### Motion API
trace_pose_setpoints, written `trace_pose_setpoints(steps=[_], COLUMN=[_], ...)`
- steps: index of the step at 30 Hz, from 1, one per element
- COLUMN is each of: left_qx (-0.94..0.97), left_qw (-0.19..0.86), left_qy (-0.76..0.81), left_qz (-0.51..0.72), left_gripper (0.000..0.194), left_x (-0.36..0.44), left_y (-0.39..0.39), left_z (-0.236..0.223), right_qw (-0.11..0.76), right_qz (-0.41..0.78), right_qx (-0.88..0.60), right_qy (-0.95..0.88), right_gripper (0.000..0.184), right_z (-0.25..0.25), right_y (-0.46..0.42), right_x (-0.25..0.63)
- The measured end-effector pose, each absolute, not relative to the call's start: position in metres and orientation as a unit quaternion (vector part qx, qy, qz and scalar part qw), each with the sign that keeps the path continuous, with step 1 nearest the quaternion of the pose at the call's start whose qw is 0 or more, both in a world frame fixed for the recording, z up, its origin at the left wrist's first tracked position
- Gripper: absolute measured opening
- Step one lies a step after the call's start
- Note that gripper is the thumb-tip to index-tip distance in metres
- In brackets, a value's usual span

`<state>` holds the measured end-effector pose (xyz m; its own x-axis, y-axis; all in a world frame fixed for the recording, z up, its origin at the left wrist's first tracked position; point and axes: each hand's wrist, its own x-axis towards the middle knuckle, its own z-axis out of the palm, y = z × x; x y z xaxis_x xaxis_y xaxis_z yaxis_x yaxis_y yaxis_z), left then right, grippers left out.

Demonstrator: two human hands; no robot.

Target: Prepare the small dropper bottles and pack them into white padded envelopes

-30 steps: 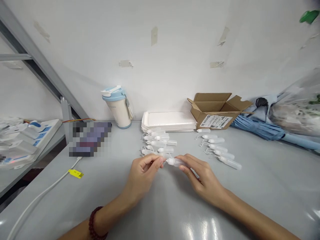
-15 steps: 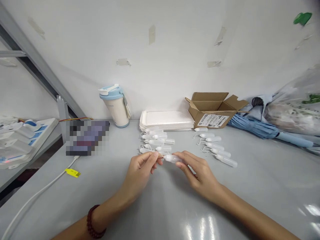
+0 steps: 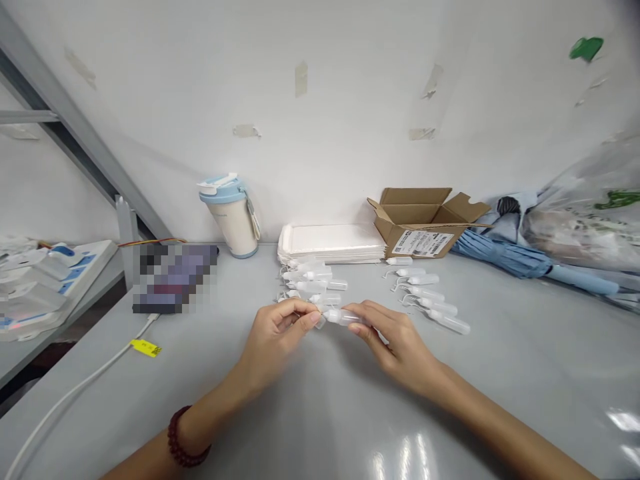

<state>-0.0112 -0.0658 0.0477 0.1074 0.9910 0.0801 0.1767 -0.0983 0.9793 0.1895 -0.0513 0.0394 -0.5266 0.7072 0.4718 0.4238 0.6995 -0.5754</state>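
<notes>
A white wall [image 3: 350, 93], marked with patches of old tape [image 3: 301, 79], fills the back of the room, and against it stands a smooth grey worktop [image 3: 320, 420] whose near part carries bright streaks of reflected light. A grey metal frame [image 3: 95, 153] slants down across the left side, above a lower surface holding a white plastic unit [image 3: 87, 277] with blue patches. At the far right a clear plastic bag [image 3: 585, 223] slumps by the wall, a folded blue umbrella [image 3: 510, 257] lying in front of it. Along the back of the worktop sit an open cardboard box [image 3: 424, 241], a stack of flat white padded mailers [image 3: 335, 243] beside it, and a cream tumbler [image 3: 235, 227] with a blue lid. The right hand [image 3: 393, 333] has its grip closed around the body of one small translucent dropper bottle [image 3: 346, 318], tilted nearly flat above the middle of the worktop, nozzle leftward. The left hand [image 3: 280, 337] pinches at that nozzle, its grip closed on a tiny piece [image 3: 320, 311], too small to identify. More dropper bottles lie in a cluster [image 3: 313, 275] before the mailers and in a slanting row [image 3: 439, 307] before the box.
</notes>
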Motion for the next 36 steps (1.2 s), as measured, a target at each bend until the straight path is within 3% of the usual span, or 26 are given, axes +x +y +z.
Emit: trace_pose_setpoints(steps=[11,18,24,26,36], left_qx=[0.567,0.647,0.594,0.573,0.529], left_qw=[0.445,0.404,0.356,0.346,0.289], left_qy=[0.521,0.517,0.571,0.586,0.617], left_qz=[0.458,0.389,0.44,0.457,0.506], left_gripper=[0.023,0.017,0.02,0.022,0.031], left_x=[-0.021,-0.019,-0.033,-0.038,-0.043], left_y=[-0.062,-0.061,-0.046,-0.039,-0.028], left_z=[0.047,0.045,0.039,0.036,0.03], right_qw=[0.355,0.326,0.274,0.21,0.116], right_qz=[0.209,0.205,0.046,-0.027,0.003], right_qx=[-0.342,-0.337,-0.456,-0.54,-0.591], right_qy=[-0.845,-0.859,-0.846,-0.814,-0.798], right_gripper=[0.021,0.022,0.029,0.029,0.024], right_z=[0.038,0.036,0.034,0.033,0.027], right_y=[-0.049,-0.048,0.008,0.031,0.084], right_x=[0.193,0.192,0.238,0.258,0.283])
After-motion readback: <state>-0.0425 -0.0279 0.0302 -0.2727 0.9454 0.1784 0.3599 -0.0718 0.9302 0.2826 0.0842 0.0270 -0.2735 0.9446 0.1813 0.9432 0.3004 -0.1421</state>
